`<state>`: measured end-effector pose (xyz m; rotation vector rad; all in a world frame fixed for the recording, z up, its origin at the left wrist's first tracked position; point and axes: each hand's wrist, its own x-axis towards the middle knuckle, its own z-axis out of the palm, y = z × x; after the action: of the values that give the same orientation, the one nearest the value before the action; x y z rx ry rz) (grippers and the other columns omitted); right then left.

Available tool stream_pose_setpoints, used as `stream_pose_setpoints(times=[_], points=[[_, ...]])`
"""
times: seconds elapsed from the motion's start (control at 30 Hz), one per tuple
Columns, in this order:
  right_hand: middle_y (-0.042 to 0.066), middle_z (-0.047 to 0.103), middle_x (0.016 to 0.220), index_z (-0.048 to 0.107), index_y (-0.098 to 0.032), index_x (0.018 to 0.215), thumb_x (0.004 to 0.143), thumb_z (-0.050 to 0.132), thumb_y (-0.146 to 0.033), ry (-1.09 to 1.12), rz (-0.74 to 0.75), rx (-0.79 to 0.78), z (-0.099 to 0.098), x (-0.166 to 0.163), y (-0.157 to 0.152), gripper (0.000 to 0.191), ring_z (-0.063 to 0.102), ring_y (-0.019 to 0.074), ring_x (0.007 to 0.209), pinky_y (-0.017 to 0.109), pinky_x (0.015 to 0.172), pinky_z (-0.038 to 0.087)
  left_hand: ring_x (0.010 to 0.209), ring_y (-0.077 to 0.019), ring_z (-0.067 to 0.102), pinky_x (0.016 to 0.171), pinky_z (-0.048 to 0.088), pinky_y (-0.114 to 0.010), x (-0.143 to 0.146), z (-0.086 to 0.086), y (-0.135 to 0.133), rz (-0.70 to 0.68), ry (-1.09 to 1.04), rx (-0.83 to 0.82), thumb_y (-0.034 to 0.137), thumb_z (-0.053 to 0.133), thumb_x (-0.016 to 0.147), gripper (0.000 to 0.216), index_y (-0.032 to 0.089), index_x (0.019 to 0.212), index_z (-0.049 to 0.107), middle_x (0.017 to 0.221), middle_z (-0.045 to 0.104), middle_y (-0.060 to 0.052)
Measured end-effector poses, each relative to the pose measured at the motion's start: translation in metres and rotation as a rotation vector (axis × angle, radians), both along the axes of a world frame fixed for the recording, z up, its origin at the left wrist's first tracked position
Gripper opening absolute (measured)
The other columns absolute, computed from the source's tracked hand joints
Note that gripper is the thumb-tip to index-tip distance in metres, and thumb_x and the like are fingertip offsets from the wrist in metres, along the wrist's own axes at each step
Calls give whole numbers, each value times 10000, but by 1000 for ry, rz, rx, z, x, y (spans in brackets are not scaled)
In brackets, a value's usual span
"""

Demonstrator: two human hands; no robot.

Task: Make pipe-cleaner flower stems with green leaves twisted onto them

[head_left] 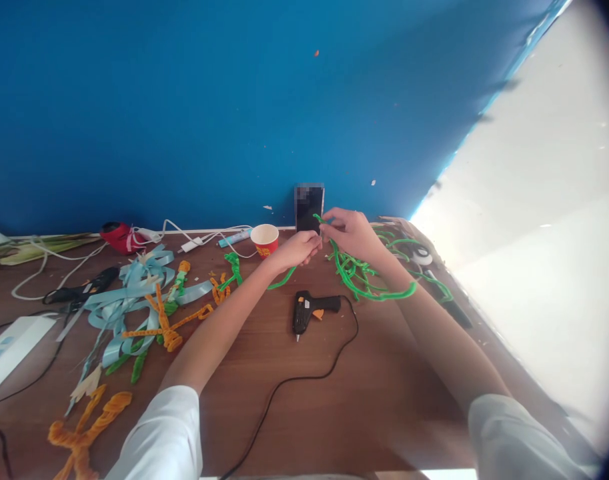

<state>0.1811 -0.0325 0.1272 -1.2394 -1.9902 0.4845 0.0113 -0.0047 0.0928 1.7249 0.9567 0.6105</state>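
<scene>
My left hand (303, 248) is closed, fingers pinched together, with a green pipe cleaner (284, 279) trailing down and left from under it. Close by on the right, my right hand (353, 232) pinches a green fuzzy stem whose tip (317, 218) pokes out past the fingers. Whether both hands hold the same stem, I cannot tell. Beneath the right hand and forearm lies a loose heap of green pipe cleaners (357, 277). A black glue gun (304, 312) rests on the table below the hands, its nozzle towards me.
A phone (309, 207) leans upright against the blue wall. Left of the hands stands a paper cup (265, 239). Blue ribbon (129, 277), orange pipe-cleaner figures (169, 337) and a white power strip (17, 350) cover the left side. A black cord (279, 387) crosses the table.
</scene>
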Motion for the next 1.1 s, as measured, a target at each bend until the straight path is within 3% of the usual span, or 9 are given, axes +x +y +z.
stream_pose_setpoints(times=[0.13, 0.33, 0.43, 0.6, 0.83, 0.97, 1.03, 1.1], points=[[-10, 621, 579, 576, -184, 949, 885, 479, -382, 63, 68, -31, 1, -3, -2, 229, 518, 124, 430, 254, 508, 389, 429, -46, 377, 394, 221, -173, 4, -2, -5, -81, -64, -132, 328, 438, 882, 158, 181, 861, 491, 665, 482, 14], [9, 626, 663, 585, -177, 992, 872, 499, -405, 206, 118, -99, 1, -4, -3, 272, 568, 136, 524, 256, 521, 425, 460, -35, 341, 408, 159, -166, 3, 10, -5, -261, -290, -424, 182, 477, 751, 99, 156, 845, 491, 717, 531, -23], [20, 622, 710, 627, -167, 966, 871, 504, -405, 190, 142, -86, 2, -3, -3, 284, 566, 137, 593, 254, 545, 427, 490, -34, 339, 423, 168, -172, -1, 16, -7, -285, -313, -405, 265, 506, 804, 125, 143, 830, 509, 745, 530, -30], [34, 639, 800, 657, -165, 961, 875, 501, -412, 97, 199, -78, 5, -3, -5, 305, 543, 132, 627, 250, 551, 413, 554, -41, 381, 460, 230, -188, -7, 16, -9, -343, -138, -309, 392, 617, 804, 283, 121, 872, 571, 842, 564, -61], [77, 663, 927, 539, -187, 1205, 874, 513, -433, 29, 166, -74, 6, 2, -4, 414, 613, 180, 743, 299, 663, 473, 630, -91, 522, 543, 379, -221, -8, 14, -2, -113, -200, -127, 493, 529, 863, 383, 112, 867, 567, 831, 631, -92], [138, 611, 1166, 204, -204, 1464, 834, 567, -483, 73, 26, -198, -1, 7, 1, 778, 617, 209, 848, 317, 681, 490, 562, -71, 509, 474, 337, -183, -10, 22, 2, 43, -322, -154, 442, 473, 913, 300, 144, 904, 503, 757, 621, -51], [135, 634, 1098, -13, -177, 1499, 822, 585, -502, 108, 0, -309, -4, 7, 1, 960, 617, 218, 847, 318, 675, 493, 501, -54, 468, 414, 259, -166, -10, 23, 3, 133, -384, -174, 437, 440, 930, 270, 169, 915, 464, 731, 599, -25], [115, 656, 997, -103, -152, 1491, 826, 589, -507, 136, 14, -375, -4, 4, -1, 1023, 615, 219, 820, 317, 664, 490, 455, -42, 432, 383, 185, -159, -10, 23, 4, 182, -431, -181, 447, 419, 936, 254, 194, 923, 438, 718, 574, -1]])
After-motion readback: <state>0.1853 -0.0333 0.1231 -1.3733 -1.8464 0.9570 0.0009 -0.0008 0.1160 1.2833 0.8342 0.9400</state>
